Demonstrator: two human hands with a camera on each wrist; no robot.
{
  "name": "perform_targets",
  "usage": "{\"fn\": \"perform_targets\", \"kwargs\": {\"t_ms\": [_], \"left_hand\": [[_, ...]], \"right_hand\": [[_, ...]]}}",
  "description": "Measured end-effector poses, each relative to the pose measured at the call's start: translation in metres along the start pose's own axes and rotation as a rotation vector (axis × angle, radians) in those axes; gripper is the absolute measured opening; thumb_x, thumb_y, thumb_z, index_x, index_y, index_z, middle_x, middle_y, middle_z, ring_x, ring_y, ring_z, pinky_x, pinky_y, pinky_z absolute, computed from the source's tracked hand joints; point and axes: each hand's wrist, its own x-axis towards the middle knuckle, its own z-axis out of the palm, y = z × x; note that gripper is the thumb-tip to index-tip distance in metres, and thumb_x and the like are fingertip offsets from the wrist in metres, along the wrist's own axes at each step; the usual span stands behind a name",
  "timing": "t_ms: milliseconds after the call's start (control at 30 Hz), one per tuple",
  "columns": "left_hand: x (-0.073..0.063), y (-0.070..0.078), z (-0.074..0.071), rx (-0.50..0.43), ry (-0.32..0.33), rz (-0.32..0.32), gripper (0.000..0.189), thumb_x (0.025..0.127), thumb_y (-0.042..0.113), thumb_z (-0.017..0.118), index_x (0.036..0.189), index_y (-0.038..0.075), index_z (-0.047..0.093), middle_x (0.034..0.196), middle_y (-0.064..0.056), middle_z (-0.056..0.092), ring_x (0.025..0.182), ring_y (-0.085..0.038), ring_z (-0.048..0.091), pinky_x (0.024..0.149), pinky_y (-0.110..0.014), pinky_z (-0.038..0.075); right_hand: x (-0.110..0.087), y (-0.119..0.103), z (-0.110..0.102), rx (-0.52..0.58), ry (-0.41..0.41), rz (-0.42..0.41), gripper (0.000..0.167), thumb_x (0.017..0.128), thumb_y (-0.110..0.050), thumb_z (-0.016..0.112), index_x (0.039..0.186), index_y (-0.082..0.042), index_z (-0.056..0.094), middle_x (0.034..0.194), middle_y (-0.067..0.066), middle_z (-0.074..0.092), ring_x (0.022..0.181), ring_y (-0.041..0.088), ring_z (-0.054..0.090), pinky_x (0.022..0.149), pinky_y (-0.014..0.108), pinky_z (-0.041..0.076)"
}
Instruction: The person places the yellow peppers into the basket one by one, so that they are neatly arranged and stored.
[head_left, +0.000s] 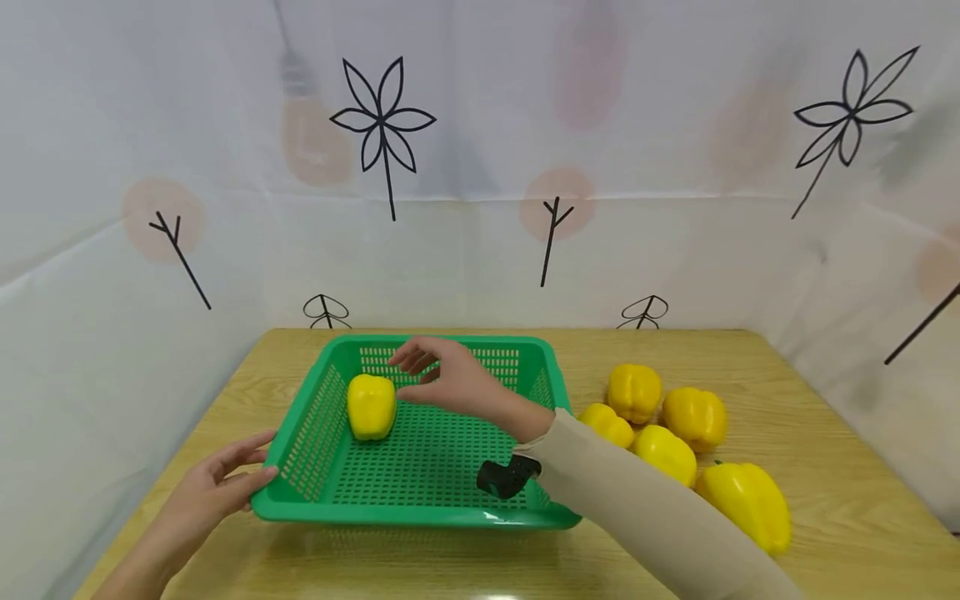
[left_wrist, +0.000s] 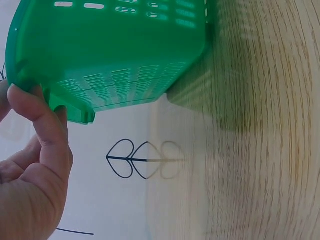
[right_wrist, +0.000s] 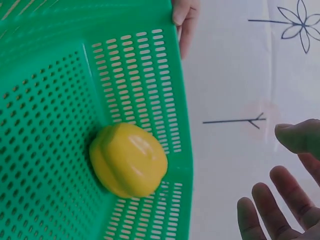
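Observation:
A green plastic basket [head_left: 420, 515] with slotted walls stands on the table. Inside it, near the left wall, sits one yellow bell pepper [head_left: 371, 407], also seen in the right wrist view as a glossy yellow bell pepper [right_wrist: 129, 160]. My left hand [head_left: 217, 483] grips the basket's left rim between thumb and fingers; the left wrist view has its fingers [left_wrist: 52, 142] against the rim's underside. Over the basket hangs my right hand [head_left: 453, 379], just right of the pepper, its fingers loosely bent and holding nothing. The right wrist view shows those fingers spread apart from the pepper.
Several yellow bell peppers [head_left: 666, 454] lie on the wooden table [head_left: 840, 500] right of the basket, partly behind my right sleeve [head_left: 622, 492]. A black wrist-worn piece [head_left: 510, 477] sticks out below the cuff. Pale printed cloth [head_left: 480, 250] hangs behind and beside the table.

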Motion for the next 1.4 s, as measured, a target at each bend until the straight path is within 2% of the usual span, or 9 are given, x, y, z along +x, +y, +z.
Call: {"fn": "perform_targets", "kwargs": {"t_ms": [300,500,667,867,1200,1400], "left_hand": [[-0.001,-0.002,-0.001,-0.003,0.002,0.008,0.063,0.092,0.028,0.060,0.145,0.006,0.032,0.130,-0.021,0.041,0.091,-0.017,0.062,0.071,-0.036,0.051],[0.000,-0.002,-0.001,-0.006,0.001,0.011,0.063,0.092,0.028,0.060,0.144,0.005,0.032,0.133,-0.022,0.039,0.091,-0.016,0.062,0.071,-0.035,0.051],[0.001,-0.001,-0.003,0.016,-0.005,0.001,0.064,0.093,0.031,0.059,0.145,0.006,0.031,0.136,-0.023,0.035,0.094,-0.013,0.060,0.072,-0.035,0.051],[0.000,-0.002,-0.003,-0.003,-0.001,0.007,0.063,0.093,0.029,0.059,0.145,0.007,0.032,0.132,-0.021,0.040,0.091,-0.017,0.062,0.071,-0.036,0.051],[0.000,-0.004,-0.001,-0.010,0.003,0.011,0.063,0.093,0.028,0.059,0.145,0.006,0.032,0.132,-0.021,0.040,0.090,-0.016,0.062,0.072,-0.036,0.051],[0.000,-0.004,0.000,-0.014,-0.007,0.004,0.064,0.093,0.029,0.059,0.145,0.007,0.031,0.134,-0.021,0.039,0.090,-0.017,0.061,0.072,-0.036,0.051]], "right_hand": [[-0.016,0.004,-0.022,-0.003,0.064,-0.009,0.030,0.081,-0.006,0.073,0.109,-0.007,0.062,0.106,0.001,0.061,0.094,0.015,0.055,0.085,0.039,0.047],[-0.027,0.005,-0.037,-0.019,0.109,-0.019,0.030,0.081,-0.009,0.073,0.110,-0.008,0.062,0.106,0.002,0.061,0.096,0.016,0.055,0.086,0.038,0.046],[-0.036,0.005,-0.046,0.000,0.154,-0.039,0.030,0.080,-0.005,0.073,0.108,-0.004,0.062,0.106,0.009,0.062,0.096,0.020,0.057,0.084,0.043,0.047],[-0.045,0.006,-0.057,-0.005,0.177,-0.054,0.029,0.081,-0.004,0.072,0.107,-0.001,0.061,0.104,0.009,0.062,0.095,0.023,0.057,0.084,0.047,0.047],[-0.067,0.010,-0.077,-0.041,0.224,-0.037,0.027,0.081,-0.002,0.071,0.106,-0.001,0.061,0.103,0.010,0.062,0.094,0.022,0.057,0.084,0.043,0.048],[-0.082,0.012,-0.090,-0.043,0.241,0.001,0.026,0.082,-0.001,0.070,0.106,0.000,0.060,0.104,0.011,0.060,0.097,0.023,0.056,0.085,0.037,0.048]]}}
